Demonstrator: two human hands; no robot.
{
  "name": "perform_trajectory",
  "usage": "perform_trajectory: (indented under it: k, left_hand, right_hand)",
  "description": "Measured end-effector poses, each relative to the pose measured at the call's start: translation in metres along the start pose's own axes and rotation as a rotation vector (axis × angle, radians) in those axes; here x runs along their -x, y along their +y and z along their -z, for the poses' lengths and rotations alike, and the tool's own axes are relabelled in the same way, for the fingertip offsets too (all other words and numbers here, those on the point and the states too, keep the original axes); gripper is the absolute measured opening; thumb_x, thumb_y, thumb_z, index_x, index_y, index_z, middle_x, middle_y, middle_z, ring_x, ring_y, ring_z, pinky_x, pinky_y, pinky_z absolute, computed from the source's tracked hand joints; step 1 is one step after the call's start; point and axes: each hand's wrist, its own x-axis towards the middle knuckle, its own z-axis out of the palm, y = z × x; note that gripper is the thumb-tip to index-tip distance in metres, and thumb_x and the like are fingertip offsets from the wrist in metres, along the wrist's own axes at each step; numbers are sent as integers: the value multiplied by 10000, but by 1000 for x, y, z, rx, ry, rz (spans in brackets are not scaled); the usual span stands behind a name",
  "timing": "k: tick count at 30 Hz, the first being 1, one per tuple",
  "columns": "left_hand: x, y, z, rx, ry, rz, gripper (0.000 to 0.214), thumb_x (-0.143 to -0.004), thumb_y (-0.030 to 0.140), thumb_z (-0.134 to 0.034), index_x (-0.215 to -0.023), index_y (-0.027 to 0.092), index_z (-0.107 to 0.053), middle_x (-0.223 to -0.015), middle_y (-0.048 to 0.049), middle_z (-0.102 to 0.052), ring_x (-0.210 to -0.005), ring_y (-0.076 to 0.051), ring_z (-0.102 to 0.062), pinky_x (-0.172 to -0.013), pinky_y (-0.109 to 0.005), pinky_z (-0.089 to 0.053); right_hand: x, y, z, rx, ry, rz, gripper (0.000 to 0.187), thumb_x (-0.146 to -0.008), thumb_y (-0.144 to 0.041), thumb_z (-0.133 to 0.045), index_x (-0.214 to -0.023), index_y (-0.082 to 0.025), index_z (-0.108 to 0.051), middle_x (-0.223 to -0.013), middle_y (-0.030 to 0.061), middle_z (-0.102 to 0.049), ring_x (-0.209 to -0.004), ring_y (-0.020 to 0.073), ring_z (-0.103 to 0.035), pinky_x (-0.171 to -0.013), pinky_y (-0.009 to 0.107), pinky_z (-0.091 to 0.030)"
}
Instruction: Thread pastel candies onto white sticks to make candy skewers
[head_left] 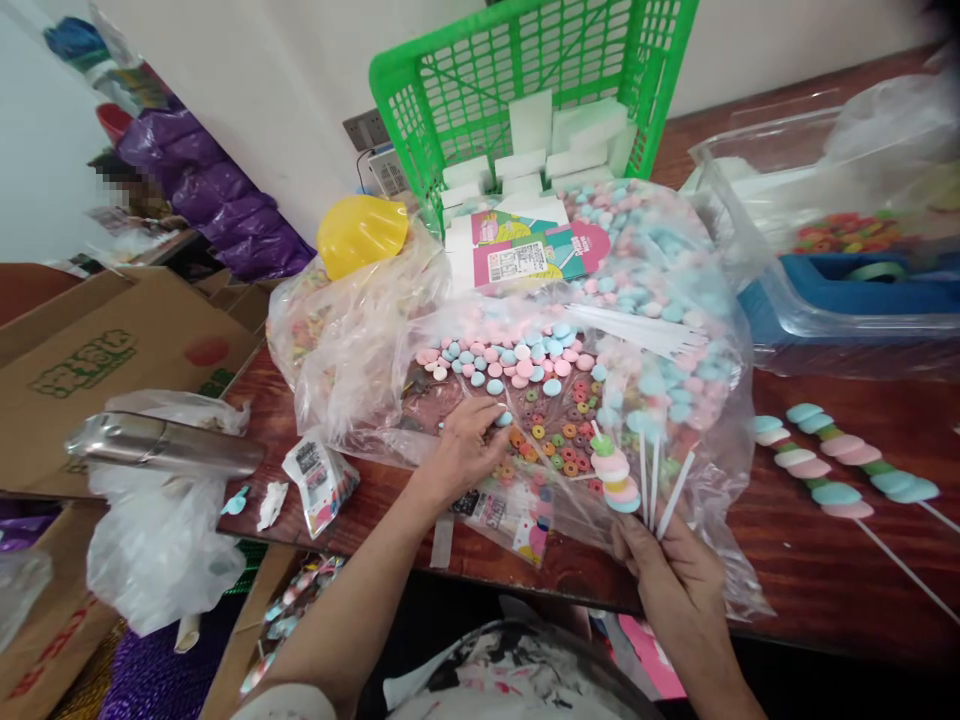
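Observation:
My left hand (pixel 469 445) reaches into an opened clear plastic bag (pixel 360 340) spread on the table and pinches a pale blue candy disc among small coloured candy rings (pixel 559 450). A heap of pink and blue disc candies (pixel 510 360) lies just beyond it. My right hand (pixel 664 560) grips several white sticks (pixel 654 480); one stick carries a stack of pink, yellow and blue discs (pixel 615 475) topped with a green ring. Loose white sticks (pixel 637 330) lie on the bag farther back.
Two finished candy skewers (pixel 825 470) lie on the dark wood table (pixel 825 590) at right. A green basket (pixel 525 80) with white blocks stands behind, a yellow bowl (pixel 361 232) at left, a clear tub and blue tape dispenser (pixel 847 285) at right. Cardboard boxes (pixel 97 360) sit left.

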Motion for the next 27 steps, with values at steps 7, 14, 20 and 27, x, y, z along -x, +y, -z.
perform_trajectory:
  k: [7, 14, 20, 27]
  left_hand:
    - [-24, 3, 1, -91, -263, 74, 200, -784, 160, -633, -980, 162, -672, -999, -98, -660, -988, -244, -573, -898, -408, -462]
    - [-28, -5, 10, 472, -86, 463, 171, -692, 156, -693, -859, 151, -729, -799, -29, -679, -707, -155, -617, -675, -292, -506]
    - [-7, 29, 25, 1211, 129, 782, 463, -586, 271, -834, -1018, 162, -707, -799, -20, -712, -601, -126, -648, -558, -244, -545]
    - [8, 69, 25, 1526, 237, 824, 333, -544, 203, -861, -860, 198, -757, -797, -2, -734, -637, -92, -644, -668, -224, -559]
  right_hand:
    - [1, -3, -3, 127, -27, 104, 265, -896, -375, -521, -693, -204, -516, -565, -30, -493, -526, 127, -457, -508, 243, -364]
    - [0, -3, -3, 231, -54, 191, 236, -907, -348, -496, -736, -203, -567, -576, -29, -512, -543, 136, -480, -531, 245, -387]
    - [5, -21, -9, 384, -74, 340, 178, -922, -277, -471, -882, -194, -623, -558, -40, -524, -489, 122, -495, -491, 226, -388]
    - [8, -42, -22, 478, -127, 472, 257, -936, -248, -444, -1096, -182, -635, -518, -41, -484, -409, 134, -443, -411, 236, -370]
